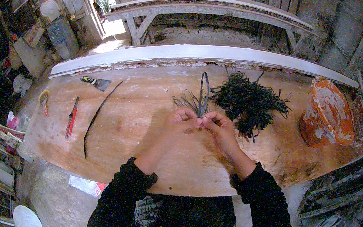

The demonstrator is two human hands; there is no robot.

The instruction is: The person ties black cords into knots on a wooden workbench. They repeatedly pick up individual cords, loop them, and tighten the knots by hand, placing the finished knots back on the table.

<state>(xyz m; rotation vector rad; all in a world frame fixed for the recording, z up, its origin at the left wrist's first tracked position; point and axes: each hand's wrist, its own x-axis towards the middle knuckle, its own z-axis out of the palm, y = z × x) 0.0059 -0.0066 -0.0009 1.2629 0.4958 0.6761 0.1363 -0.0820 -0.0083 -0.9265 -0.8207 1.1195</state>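
Over the middle of the wooden table, my left hand (182, 117) and my right hand (217, 124) meet fingertip to fingertip. Both are closed in a pinch on the lower ends of a dark narrow strip (203, 94), which stands up from them in a tall loop. Its ends are hidden by my fingers. Just beyond my left hand, thin dark looped strands (185, 101) lie on the table. A heap of black looped strips (248, 103) sits beyond and to the right of my right hand.
On the table (128, 152) at left lie a scraper (96, 83), a red-handled cutter (72, 117), a long black strip (98, 117) and a brush (44, 102). An orange plaster-smeared bucket (328, 113) stands at right. A white board (201, 51) runs along the far edge.
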